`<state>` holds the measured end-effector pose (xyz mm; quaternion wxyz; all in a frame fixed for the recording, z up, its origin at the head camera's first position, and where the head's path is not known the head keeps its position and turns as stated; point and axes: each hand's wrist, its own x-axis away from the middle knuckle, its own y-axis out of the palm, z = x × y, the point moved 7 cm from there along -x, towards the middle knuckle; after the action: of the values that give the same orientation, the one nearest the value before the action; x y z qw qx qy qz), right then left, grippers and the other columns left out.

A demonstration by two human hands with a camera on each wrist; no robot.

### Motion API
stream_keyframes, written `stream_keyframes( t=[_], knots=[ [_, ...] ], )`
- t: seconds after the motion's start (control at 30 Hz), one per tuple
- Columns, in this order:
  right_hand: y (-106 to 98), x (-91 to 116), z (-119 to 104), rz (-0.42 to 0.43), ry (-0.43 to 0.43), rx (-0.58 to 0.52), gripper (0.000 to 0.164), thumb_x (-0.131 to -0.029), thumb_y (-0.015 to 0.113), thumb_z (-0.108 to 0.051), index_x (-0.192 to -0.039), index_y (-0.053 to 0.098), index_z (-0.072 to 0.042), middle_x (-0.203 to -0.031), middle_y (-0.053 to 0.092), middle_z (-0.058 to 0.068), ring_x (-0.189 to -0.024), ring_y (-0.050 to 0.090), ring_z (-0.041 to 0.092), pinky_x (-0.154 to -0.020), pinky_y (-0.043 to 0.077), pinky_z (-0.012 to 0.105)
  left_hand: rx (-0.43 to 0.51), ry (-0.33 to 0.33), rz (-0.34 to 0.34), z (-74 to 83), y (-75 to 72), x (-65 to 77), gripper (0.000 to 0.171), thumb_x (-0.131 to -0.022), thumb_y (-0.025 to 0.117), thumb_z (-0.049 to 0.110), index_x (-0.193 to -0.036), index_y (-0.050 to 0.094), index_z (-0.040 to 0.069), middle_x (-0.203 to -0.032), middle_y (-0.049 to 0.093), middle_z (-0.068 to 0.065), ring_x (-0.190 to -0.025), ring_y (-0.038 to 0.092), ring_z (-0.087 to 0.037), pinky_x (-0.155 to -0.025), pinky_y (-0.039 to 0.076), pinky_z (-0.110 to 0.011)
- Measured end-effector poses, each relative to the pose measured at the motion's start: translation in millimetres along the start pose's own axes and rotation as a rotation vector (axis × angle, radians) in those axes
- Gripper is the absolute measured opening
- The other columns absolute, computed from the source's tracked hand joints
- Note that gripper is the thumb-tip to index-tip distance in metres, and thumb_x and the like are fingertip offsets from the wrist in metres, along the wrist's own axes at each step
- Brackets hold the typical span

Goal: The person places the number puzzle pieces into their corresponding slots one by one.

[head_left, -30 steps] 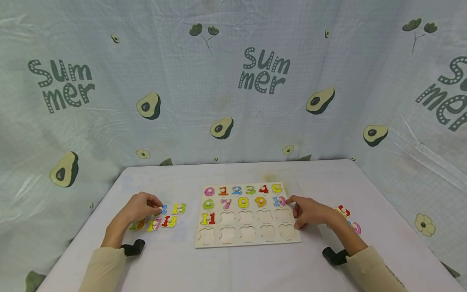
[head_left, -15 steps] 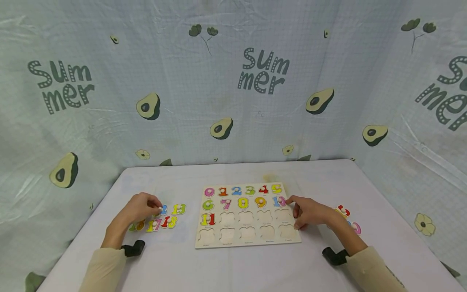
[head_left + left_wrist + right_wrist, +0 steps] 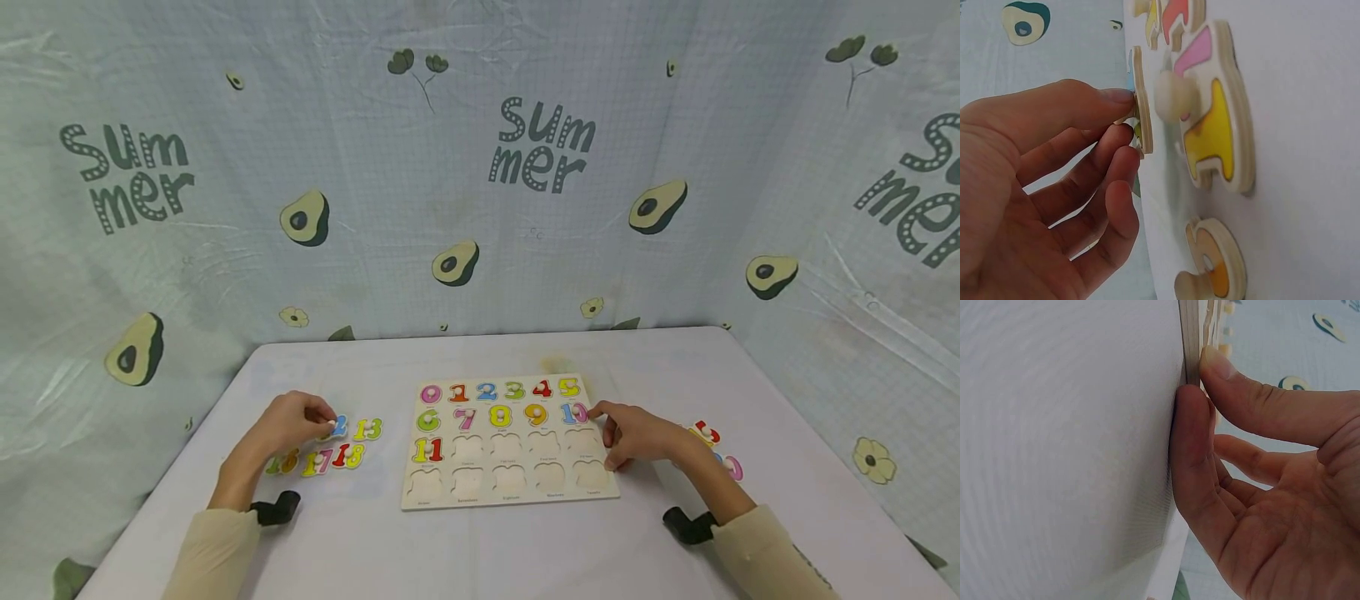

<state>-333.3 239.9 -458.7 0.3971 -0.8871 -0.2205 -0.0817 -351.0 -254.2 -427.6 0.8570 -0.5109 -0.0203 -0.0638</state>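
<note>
My left hand [image 3: 288, 425] pinches the knob of a number puzzle piece [image 3: 341, 427] with a blue 2, probably the 12. In the left wrist view this piece [image 3: 1144, 106] stands edge-on at the thumb and fingertips, its other digit mostly hidden. Closest to that hand lie the 17 piece [image 3: 1216, 119] and an orange-digit piece [image 3: 1216, 262], both with round knobs. At the right side of the wooden number puzzle board [image 3: 510, 502], my right hand [image 3: 637, 433] holds the edge. Thumb above and finger below grip the board's rim [image 3: 1191, 337] in the right wrist view.
Pieces 0 to 11 sit in the board's upper slots; bare recesses fill the others. The 13 piece [image 3: 367, 429] and 18 piece [image 3: 348, 455] lie left of the board. Beyond the right forearm are a red-and-yellow piece [image 3: 707, 432] and a pink-and-blue piece [image 3: 732, 468].
My left hand has risen slightly with the blue-digit piece, which has shifted a little up and right. The right hand and board have stayed in place.
</note>
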Motion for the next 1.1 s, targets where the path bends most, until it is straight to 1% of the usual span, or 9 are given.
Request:
stream_keyframes(
  t=[0.1,0.27,0.4,0.53,0.63,0.83,0.93,1.1],
  knots=[
    [0.3,0.1,-0.5,-0.008,-0.012,0.008,0.074,-0.069,0.082,-0.002,-0.134,0.046,-0.006,-0.087,0.053,0.009,-0.07,0.055,0.019,-0.063,0.054,0.03,0.012,0.007,0.006,3.2,0.0,0.5,0.017,-0.084,0.072,0.017,-0.098,0.071,0.007,-0.087,0.064,-0.004,-0.079,0.054,-0.018,-0.071,0.048,-0.03],
    [0.4,-1.0,0.2,-0.006,-0.001,0.008,0.073,-0.069,0.082,-0.002,-0.133,0.047,-0.007,-0.087,0.054,0.008,-0.07,0.056,0.019,-0.063,0.053,0.029,0.021,0.02,0.02,8.3,-1.0,0.6,0.017,-0.084,0.072,0.017,-0.098,0.071,0.007,-0.089,0.065,-0.004,-0.08,0.055,-0.018,-0.072,0.048,-0.03],
    [0.3,-2.5,1.9,-0.004,0.002,0.0,0.073,-0.069,0.082,-0.002,-0.132,0.047,-0.008,-0.087,0.053,0.008,-0.07,0.055,0.019,-0.063,0.053,0.03,0.045,0.047,0.03,14.8,-0.7,-0.5,0.017,-0.084,0.072,0.017,-0.097,0.071,0.007,-0.089,0.065,-0.005,-0.079,0.056,-0.018,-0.071,0.049,-0.029],
    [0.5,-3.2,1.8,-0.019,-0.018,-0.009,0.073,-0.069,0.081,-0.002,-0.133,0.046,-0.006,-0.088,0.052,0.009,-0.07,0.055,0.019,-0.063,0.053,0.031,0.065,0.064,0.031,22.0,1.9,-2.1,0.016,-0.084,0.072,0.017,-0.097,0.072,0.007,-0.088,0.066,-0.005,-0.078,0.057,-0.017,-0.07,0.05,-0.026],
    [0.8,-3.7,1.8,-0.025,-0.024,-0.01,0.074,-0.069,0.081,-0.002,-0.133,0.045,-0.006,-0.088,0.052,0.009,-0.07,0.055,0.019,-0.062,0.054,0.03,0.062,0.087,0.035,28.7,3.4,-2.8,0.015,-0.085,0.071,0.017,-0.096,0.072,0.007,-0.087,0.067,-0.004,-0.077,0.057,-0.016,-0.069,0.05,-0.026],
    [1.4,-5.2,3.9,-0.008,-0.005,0.003,0.074,-0.068,0.081,-0.001,-0.133,0.046,-0.008,-0.088,0.052,0.008,-0.069,0.056,0.018,-0.062,0.051,0.03,0.048,0.136,0.072,45.2,4.3,-1.3,0.012,-0.084,0.07,0.016,-0.092,0.072,0.007,-0.083,0.067,-0.002,-0.074,0.058,-0.014,-0.068,0.05,-0.028],
    [1.1,-6.0,5.4,0.0,0.008,0.011,0.074,-0.068,0.081,-0.002,-0.133,0.047,-0.009,-0.088,0.053,0.008,-0.07,0.056,0.018,-0.063,0.05,0.03,0.043,0.147,0.085,53.8,5.6,-0.1,0.012,-0.083,0.07,0.016,-0.091,0.072,0.007,-0.082,0.067,-0.002,-0.074,0.058,-0.014,-0.067,0.049,-0.028],
    [0.5,-6.1,6.1,0.0,0.015,0.016,0.074,-0.068,0.082,-0.002,-0.133,0.047,-0.009,-0.088,0.053,0.008,-0.07,0.056,0.018,-0.063,0.049,0.03,0.037,0.146,0.102,64.3,9.9,-0.3,0.012,-0.082,0.07,0.017,-0.09,0.073,0.008,-0.08,0.066,-0.001,-0.072,0.056,-0.014,-0.066,0.048,-0.027]
  ],
)
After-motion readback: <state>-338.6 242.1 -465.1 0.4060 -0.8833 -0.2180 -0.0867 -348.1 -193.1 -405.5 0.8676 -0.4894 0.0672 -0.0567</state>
